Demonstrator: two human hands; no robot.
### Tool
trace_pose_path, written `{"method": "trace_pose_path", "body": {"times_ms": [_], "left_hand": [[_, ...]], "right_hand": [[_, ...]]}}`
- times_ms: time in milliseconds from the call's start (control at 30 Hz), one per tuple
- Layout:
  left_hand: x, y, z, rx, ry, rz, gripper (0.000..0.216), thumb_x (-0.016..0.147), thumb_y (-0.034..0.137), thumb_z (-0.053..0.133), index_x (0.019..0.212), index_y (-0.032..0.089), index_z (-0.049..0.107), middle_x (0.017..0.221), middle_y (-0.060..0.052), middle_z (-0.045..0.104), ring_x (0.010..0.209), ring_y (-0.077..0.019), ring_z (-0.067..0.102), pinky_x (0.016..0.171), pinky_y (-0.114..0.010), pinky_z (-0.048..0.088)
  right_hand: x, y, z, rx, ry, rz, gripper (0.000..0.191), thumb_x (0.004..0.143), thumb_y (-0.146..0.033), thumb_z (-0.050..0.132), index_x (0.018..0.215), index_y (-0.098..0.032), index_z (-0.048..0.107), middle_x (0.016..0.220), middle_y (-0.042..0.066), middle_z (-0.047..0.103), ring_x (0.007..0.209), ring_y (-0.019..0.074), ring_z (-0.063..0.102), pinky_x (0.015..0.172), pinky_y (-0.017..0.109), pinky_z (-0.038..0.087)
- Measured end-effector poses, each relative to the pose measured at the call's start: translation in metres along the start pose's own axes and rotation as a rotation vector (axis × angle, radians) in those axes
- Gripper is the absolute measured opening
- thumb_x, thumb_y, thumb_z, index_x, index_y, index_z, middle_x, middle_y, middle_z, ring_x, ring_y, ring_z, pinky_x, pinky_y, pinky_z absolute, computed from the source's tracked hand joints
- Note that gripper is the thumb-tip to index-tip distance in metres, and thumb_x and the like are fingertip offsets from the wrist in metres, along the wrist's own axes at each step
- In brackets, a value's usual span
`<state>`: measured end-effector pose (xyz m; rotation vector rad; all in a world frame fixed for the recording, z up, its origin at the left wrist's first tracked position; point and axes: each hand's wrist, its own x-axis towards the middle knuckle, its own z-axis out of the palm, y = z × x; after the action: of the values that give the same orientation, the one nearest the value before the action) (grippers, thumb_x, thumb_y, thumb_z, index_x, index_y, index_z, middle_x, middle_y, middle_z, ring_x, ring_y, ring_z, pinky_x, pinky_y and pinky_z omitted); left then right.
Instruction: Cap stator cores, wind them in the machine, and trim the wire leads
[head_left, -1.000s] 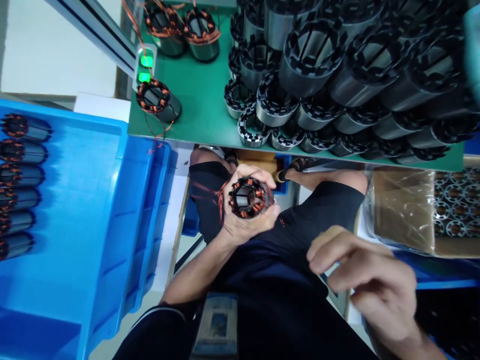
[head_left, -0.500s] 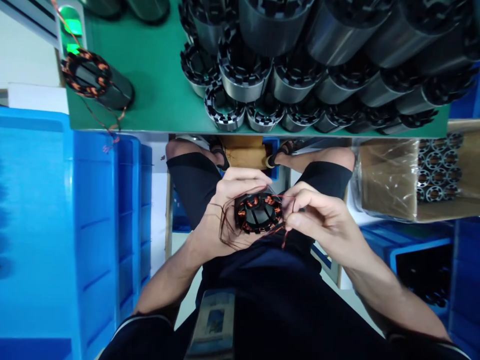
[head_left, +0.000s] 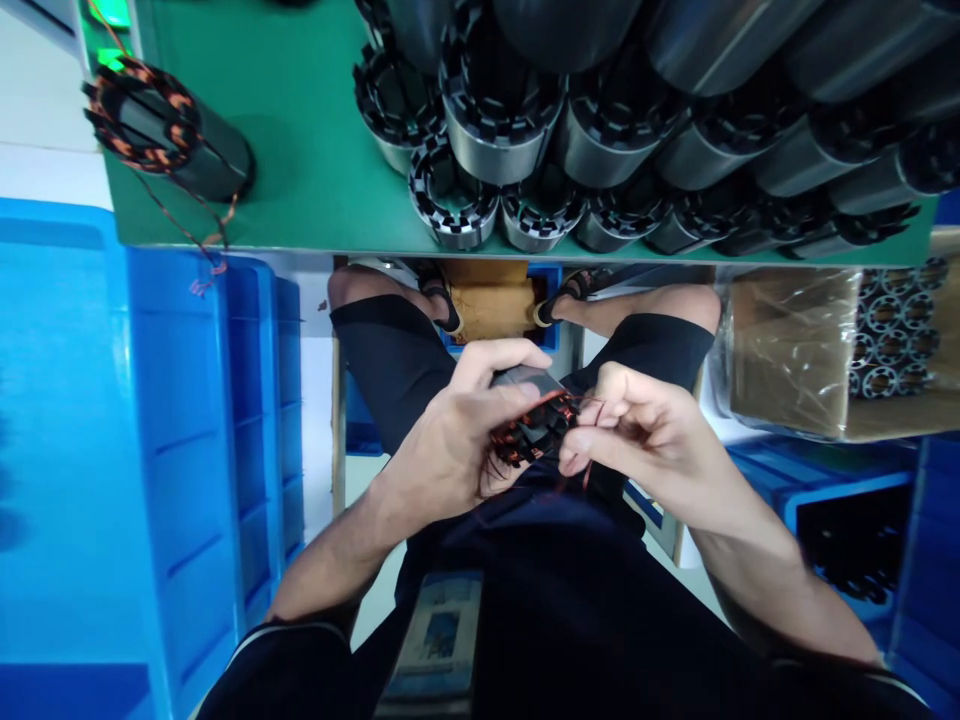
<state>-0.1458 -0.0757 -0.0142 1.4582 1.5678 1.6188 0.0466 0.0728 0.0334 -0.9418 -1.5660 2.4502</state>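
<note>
A motor stator (head_left: pixel 534 432) wound with copper coils is held above my lap, its slotted end tilted toward me and to the right. My left hand (head_left: pixel 469 425) is wrapped round its metal body, thumb along the top of the rim. Thin reddish-brown wires (head_left: pixel 586 474) trail from its right side. Beside that rim my right hand (head_left: pixel 626 425) pinches the wire between thumb and fingers. The fingertips partly hide where the wire leaves the coils.
On the green bench (head_left: pixel 300 180) stand several rows of unwound stators (head_left: pixel 454 195) and one wound stator (head_left: pixel 169 130) at left. Blue crates (head_left: pixel 67 420) line the left side. A cardboard box (head_left: pixel 795 350) of metal cores and a blue bin (head_left: pixel 772 490) are at right.
My left hand has turned the stator, so its body shows more and its open end less. My left thumb now lies over its rim. The right hand still pinches wire there.
</note>
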Motion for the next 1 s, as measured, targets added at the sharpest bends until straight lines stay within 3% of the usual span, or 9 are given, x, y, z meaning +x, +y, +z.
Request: {"method": "trace_pose_path", "body": {"times_ms": [100, 200, 267, 367, 467, 567, 667, 833, 1000], "left_hand": [[-0.003, -0.004, -0.003, -0.098, -0.019, -0.165, 0.066, 0.094, 0.038, 0.101, 0.15, 0.032, 0.066, 0.14, -0.01, 0.078, 0.126, -0.03, 0.081, 0.106, -0.045, 0.071], [-0.008, -0.014, -0.007, -0.385, 0.126, -0.311, 0.062, 0.102, 0.055, 0.09, 0.154, 0.031, 0.067, 0.14, -0.012, 0.079, 0.121, -0.0306, 0.083, 0.113, -0.051, 0.069], [-0.01, -0.019, -0.011, -0.44, 0.22, -0.278, 0.067, 0.101, 0.055, 0.092, 0.157, 0.032, 0.065, 0.142, -0.011, 0.078, 0.123, -0.0316, 0.083, 0.118, -0.053, 0.066], [-0.009, -0.02, -0.018, -0.136, 0.178, -0.153, 0.086, 0.084, 0.054, 0.107, 0.157, 0.032, 0.066, 0.14, -0.01, 0.078, 0.129, -0.0364, 0.08, 0.12, -0.058, 0.063], [-0.006, -0.015, -0.016, 0.057, 0.161, -0.017, 0.096, 0.077, 0.052, 0.111, 0.159, 0.032, 0.065, 0.137, -0.011, 0.075, 0.122, -0.036, 0.08, 0.113, -0.063, 0.066], [-0.006, -0.011, -0.009, -0.008, 0.124, 0.051, 0.098, 0.081, 0.031, 0.108, 0.165, 0.027, 0.058, 0.141, -0.015, 0.071, 0.131, -0.0362, 0.078, 0.109, -0.058, 0.072], [-0.009, -0.006, -0.006, -0.028, 0.029, 0.038, 0.1, 0.082, 0.022, 0.106, 0.167, 0.022, 0.053, 0.144, -0.018, 0.068, 0.139, -0.0359, 0.075, 0.11, -0.054, 0.073], [-0.015, 0.006, -0.016, -0.014, -0.095, -0.106, 0.089, 0.09, 0.029, 0.105, 0.164, 0.026, 0.056, 0.145, -0.017, 0.07, 0.144, -0.0347, 0.072, 0.117, -0.054, 0.067], [-0.025, 0.0, -0.013, -0.324, 0.058, -0.38, 0.067, 0.095, 0.048, 0.099, 0.153, 0.029, 0.071, 0.135, -0.013, 0.077, 0.131, -0.0336, 0.078, 0.116, -0.053, 0.066]], "right_hand": [[-0.002, -0.006, -0.008, 0.002, -0.018, 0.035, 0.038, 0.102, -0.029, 0.097, 0.087, -0.023, 0.063, 0.079, 0.0, 0.085, 0.065, 0.0142, 0.082, 0.064, 0.02, 0.068], [-0.003, -0.004, -0.018, -0.085, -0.038, 0.085, 0.036, 0.099, -0.035, 0.101, 0.086, -0.021, 0.07, 0.078, 0.001, 0.086, 0.063, 0.0164, 0.083, 0.061, 0.022, 0.068], [-0.003, 0.001, -0.024, -0.237, -0.041, 0.049, 0.025, 0.1, -0.038, 0.1, 0.099, -0.021, 0.081, 0.086, 0.003, 0.088, 0.072, 0.0174, 0.086, 0.068, 0.023, 0.07], [-0.008, 0.004, -0.024, -0.474, 0.18, -0.202, 0.021, 0.102, -0.028, 0.095, 0.122, -0.025, 0.087, 0.108, 0.005, 0.089, 0.098, 0.0182, 0.087, 0.087, 0.027, 0.071], [-0.02, -0.009, -0.01, -0.51, 0.38, -0.542, 0.011, 0.103, -0.018, 0.088, 0.111, -0.026, 0.086, 0.099, 0.003, 0.085, 0.088, 0.0188, 0.082, 0.08, 0.033, 0.069], [-0.032, -0.027, 0.012, -0.717, 0.274, -0.669, 0.024, 0.097, -0.012, 0.092, 0.117, -0.024, 0.085, 0.102, 0.004, 0.089, 0.078, 0.0193, 0.081, 0.07, 0.035, 0.066], [-0.03, -0.034, 0.027, -0.923, 0.263, -0.55, 0.034, 0.1, -0.009, 0.091, 0.13, -0.023, 0.083, 0.099, 0.003, 0.087, 0.076, 0.0159, 0.08, 0.073, 0.032, 0.067], [-0.018, -0.02, 0.033, -1.016, 0.22, -0.571, 0.021, 0.107, -0.004, 0.083, 0.118, -0.02, 0.075, 0.091, -0.001, 0.082, 0.074, 0.0115, 0.075, 0.079, 0.027, 0.064], [-0.022, 0.01, 0.033, -1.173, 0.075, -0.59, 0.023, 0.11, 0.0, 0.073, 0.096, -0.018, 0.069, 0.083, 0.001, 0.074, 0.074, 0.0147, 0.071, 0.075, 0.031, 0.06]]}}
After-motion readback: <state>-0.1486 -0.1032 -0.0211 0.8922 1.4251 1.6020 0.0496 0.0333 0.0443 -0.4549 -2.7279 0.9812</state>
